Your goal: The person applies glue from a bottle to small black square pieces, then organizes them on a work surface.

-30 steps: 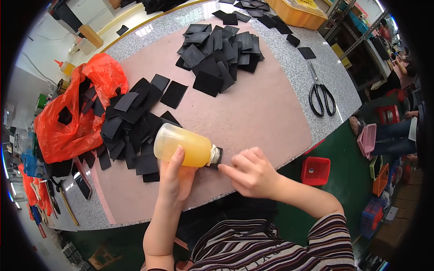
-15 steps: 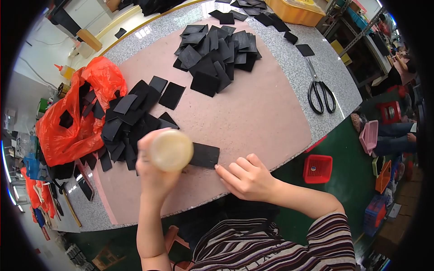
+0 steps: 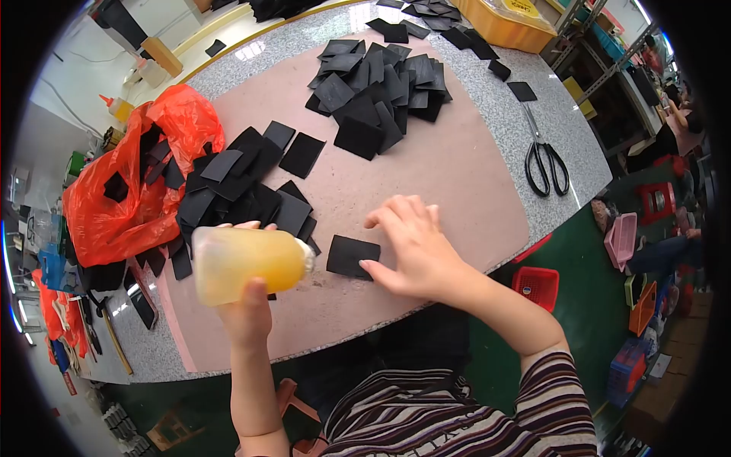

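Observation:
My left hand is wrapped round a translucent squeeze bottle of yellow liquid, tipped on its side with the white cap toward the right. Just past the cap, a single black rectangular piece lies flat on the pinkish mat. At its right edge rests the thumb of my right hand, whose other fingers are raised and spread over the mat. Beyond the bottle lies a loose heap of black pieces. A second heap of black pieces sits farther back.
A red plastic bag with black pieces inside lies at the left. Black-handled scissors rest on the speckled tabletop at the right. An orange-yellow bin stands at the back, and a red basket is below the table edge.
The bottle has swung from upright over the black piece to lying sideways, farther left, uncovering the piece. My right hand has opened from curled fingers and moved up slightly.

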`<state>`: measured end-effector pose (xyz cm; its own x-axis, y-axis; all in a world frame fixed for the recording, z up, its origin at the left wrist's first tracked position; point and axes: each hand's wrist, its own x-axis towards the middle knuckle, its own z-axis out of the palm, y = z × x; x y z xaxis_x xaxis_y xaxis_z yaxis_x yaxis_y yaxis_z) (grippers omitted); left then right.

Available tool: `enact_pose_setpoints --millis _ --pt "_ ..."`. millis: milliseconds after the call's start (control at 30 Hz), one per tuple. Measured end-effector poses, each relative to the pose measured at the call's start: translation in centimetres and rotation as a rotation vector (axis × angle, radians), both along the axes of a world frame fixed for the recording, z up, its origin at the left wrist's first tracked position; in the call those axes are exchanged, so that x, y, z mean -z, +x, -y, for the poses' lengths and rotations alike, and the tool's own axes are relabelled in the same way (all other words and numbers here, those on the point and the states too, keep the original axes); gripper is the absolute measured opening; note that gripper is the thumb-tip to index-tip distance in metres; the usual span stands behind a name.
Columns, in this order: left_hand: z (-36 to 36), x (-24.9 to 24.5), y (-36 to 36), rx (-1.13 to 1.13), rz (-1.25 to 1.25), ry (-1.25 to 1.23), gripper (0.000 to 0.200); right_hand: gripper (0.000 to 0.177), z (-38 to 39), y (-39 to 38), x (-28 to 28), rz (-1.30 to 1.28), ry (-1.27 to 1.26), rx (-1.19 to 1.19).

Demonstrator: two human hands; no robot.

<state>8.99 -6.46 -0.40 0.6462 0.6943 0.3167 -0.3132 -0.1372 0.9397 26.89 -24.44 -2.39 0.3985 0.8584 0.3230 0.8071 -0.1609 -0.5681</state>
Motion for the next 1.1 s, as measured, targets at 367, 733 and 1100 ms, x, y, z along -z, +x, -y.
enact_pose_setpoints --millis 367,733,1100 --pt "-1.3 0.1 -3.6 -0.205 0.081 -0.305 0.076 0.035 -12.4 12.9 -5.2 0.579 0.116 0.168" --pt "0.4 -0.1 -3.6 -0.135 0.016 -0.302 0.079 0.017 -14.4 9.0 -1.0 0.110 0.144 -0.283" --pt "2.2 1.5 3.6 0.324 -0.125 -0.735 0.058 0.024 -0.1 2.0 0.3 0.028 0.145 -0.032"
